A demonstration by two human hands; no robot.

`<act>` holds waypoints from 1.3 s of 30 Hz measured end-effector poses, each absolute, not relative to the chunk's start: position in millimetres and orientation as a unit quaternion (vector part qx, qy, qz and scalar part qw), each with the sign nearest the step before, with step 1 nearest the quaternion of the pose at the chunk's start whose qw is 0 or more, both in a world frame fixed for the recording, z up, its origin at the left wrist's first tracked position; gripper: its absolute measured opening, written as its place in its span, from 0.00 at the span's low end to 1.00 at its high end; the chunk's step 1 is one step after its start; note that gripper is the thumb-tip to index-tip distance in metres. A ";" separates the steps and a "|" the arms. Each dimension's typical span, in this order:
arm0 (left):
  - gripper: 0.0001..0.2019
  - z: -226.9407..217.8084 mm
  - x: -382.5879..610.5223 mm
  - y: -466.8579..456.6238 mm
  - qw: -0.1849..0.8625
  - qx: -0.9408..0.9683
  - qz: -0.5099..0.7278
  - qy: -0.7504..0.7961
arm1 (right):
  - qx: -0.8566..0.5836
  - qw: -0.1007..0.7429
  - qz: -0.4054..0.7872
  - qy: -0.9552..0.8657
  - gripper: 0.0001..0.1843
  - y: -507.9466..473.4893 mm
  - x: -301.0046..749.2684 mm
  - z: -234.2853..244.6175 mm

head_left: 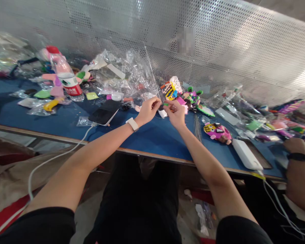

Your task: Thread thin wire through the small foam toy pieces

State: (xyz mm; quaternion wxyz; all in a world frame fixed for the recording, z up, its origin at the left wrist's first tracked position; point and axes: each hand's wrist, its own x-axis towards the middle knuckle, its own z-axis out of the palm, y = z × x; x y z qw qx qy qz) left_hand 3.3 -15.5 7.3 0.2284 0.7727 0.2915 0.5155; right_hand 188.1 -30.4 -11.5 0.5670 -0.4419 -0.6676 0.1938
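My left hand (148,109) and my right hand (176,112) meet over the blue table (147,135), fingertips pinched close together. Between them is a small white piece (163,113) with a green bit beside it; my right fingers pinch a small item next to a pink piece (182,102). A thin clear rod (152,73) rises from my left fingertips toward the mesh wall. My left wrist wears a white watch (132,124). Exactly what each fingertip holds is too small to tell.
A phone (104,112) on a white cable lies left of my hands. A bottle with a red cap (65,75), crumpled clear bags (122,76) and colourful foam toys (190,96) crowd the back. A pink toy (217,131) and white power bank (246,154) lie right. Another person's hand (296,146) rests at far right.
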 end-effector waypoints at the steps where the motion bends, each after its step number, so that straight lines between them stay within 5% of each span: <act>1: 0.17 7.5 3.0 -15.7 0.220 0.775 0.516 0.292 | -0.442 0.564 0.178 -0.674 0.15 -30.9 187.5 -10.8; 14: 0.16 4.1 3.3 -7.0 0.252 0.785 0.485 0.293 | -0.446 0.533 0.028 -0.718 0.09 -38.0 187.4 -3.8; 25: 0.18 1.5 9.9 -0.4 0.598 0.648 0.391 0.264 | -0.364 0.485 -0.016 -0.795 0.12 -29.1 200.5 -6.0; 30: 0.17 13.8 4.5 -10.6 0.337 0.768 0.481 0.254 | -0.352 0.557 0.073 -0.749 0.10 -32.2 194.0 -4.4; 33: 0.15 18.8 0.8 -17.5 0.188 0.800 0.514 0.245 | -0.328 0.593 0.220 -0.702 0.18 -34.4 185.4 -3.7; 39: 0.13 15.2 -1.6 -16.9 0.082 0.811 0.525 0.244 | -0.325 0.555 0.353 -0.680 0.28 -34.8 178.9 -0.2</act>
